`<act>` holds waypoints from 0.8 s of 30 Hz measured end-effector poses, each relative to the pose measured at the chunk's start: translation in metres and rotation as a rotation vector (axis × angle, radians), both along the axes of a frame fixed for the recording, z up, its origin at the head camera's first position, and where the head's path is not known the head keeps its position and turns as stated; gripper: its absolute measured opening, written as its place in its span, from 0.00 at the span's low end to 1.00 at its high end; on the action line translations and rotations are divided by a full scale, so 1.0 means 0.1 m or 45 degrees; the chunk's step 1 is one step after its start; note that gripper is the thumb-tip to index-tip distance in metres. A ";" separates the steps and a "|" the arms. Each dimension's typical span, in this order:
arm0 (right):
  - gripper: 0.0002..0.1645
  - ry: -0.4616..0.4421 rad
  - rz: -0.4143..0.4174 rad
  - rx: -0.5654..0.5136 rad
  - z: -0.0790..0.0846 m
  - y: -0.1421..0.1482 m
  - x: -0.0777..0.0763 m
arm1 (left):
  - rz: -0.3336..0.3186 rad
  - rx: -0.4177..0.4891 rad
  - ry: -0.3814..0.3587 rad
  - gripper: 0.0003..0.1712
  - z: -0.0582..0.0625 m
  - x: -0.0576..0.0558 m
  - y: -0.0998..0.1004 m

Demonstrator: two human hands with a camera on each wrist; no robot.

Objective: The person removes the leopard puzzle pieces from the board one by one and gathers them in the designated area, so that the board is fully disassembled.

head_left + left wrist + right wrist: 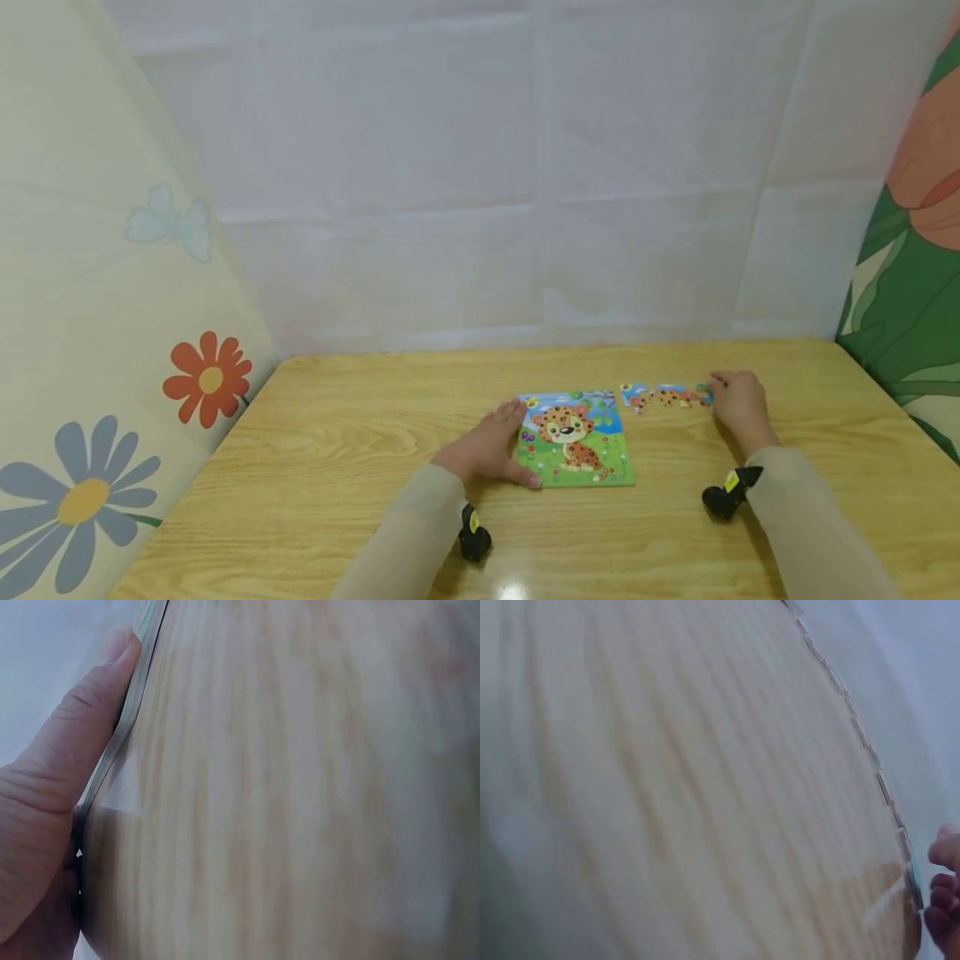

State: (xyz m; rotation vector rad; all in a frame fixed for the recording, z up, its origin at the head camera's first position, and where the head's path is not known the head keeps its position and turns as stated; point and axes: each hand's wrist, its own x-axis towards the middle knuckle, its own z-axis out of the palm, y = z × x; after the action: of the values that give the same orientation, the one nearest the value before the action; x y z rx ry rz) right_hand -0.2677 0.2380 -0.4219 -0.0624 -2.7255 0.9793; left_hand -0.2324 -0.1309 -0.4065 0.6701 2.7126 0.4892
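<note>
A square jigsaw puzzle (577, 450) with a spotted leopard cub on green grass lies flat on the wooden table. My left hand (491, 446) rests along its left side, fingers near the upper left corner and thumb at the lower edge. In the left wrist view the straight thumb (82, 724) lies against the puzzle's edge. To the right of the square, a row of puzzle pieces (663, 396) shows blue sky and orange spotted parts. My right hand (741, 408), fingers curled, pinches a piece at the row's right end; its fingertips partly cover that piece.
The wooden table (337, 433) reaches back to a white cloth (420, 275). A flower-printed panel (82, 333) stands at the left, another printed panel (915, 275) at the right. Black wrist cameras hang beside both sleeves.
</note>
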 end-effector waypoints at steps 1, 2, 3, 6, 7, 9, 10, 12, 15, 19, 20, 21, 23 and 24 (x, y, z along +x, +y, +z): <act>0.18 0.064 -0.008 0.002 -0.01 0.00 0.00 | -0.002 -0.002 0.003 0.69 0.00 0.00 0.00; 0.18 0.133 -0.022 0.001 -0.03 -0.01 0.00 | -0.003 -0.003 0.003 0.69 0.00 0.00 0.00; 0.17 0.192 -0.034 -0.004 -0.03 -0.01 0.00 | -0.003 -0.005 0.003 0.69 0.00 0.00 0.00; 0.16 0.324 -0.061 -0.045 -0.02 -0.05 -0.01 | -0.003 -0.006 0.004 0.69 0.00 0.00 0.00; 0.16 0.353 -0.067 -0.062 -0.01 -0.07 -0.01 | -0.002 -0.007 0.002 0.69 0.01 0.00 0.00; 0.17 0.368 -0.070 -0.089 0.02 -0.12 0.00 | 0.001 -0.006 -0.001 0.69 0.00 0.00 0.00; 0.17 0.360 -0.066 -0.106 0.03 -0.15 0.01 | 0.001 -0.006 -0.003 0.69 0.00 0.00 0.00; 0.20 0.331 -0.047 -0.135 0.06 -0.21 0.03 | 0.000 -0.005 -0.003 0.69 0.00 0.00 0.00; 0.23 0.271 -0.013 -0.185 0.10 -0.30 0.06 | -0.002 0.001 0.001 0.68 -0.01 0.00 0.00; 0.21 0.310 0.004 -0.223 0.15 -0.44 0.07 | -0.003 0.005 0.004 0.68 -0.02 -0.01 0.00; 0.20 0.325 0.008 -0.229 0.16 -0.47 0.07 | -0.002 0.005 0.004 0.68 -0.02 -0.01 0.00; 0.19 0.341 0.007 -0.237 0.17 -0.51 0.07 | -0.002 0.005 0.003 0.68 -0.02 -0.01 0.00; 0.18 0.358 0.003 -0.262 0.18 -0.58 0.07 | -0.003 0.003 0.002 0.68 -0.02 -0.01 0.00; 0.17 0.360 0.004 -0.276 0.18 -0.61 0.08 | -0.003 0.001 0.001 0.68 -0.03 -0.02 0.00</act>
State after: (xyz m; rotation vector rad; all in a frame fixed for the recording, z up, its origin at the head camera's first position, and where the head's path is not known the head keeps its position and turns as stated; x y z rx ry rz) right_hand -0.2601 0.1772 -0.4035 0.0399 -2.3587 1.1828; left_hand -0.2341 -0.1310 -0.4090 0.6739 2.7120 0.4895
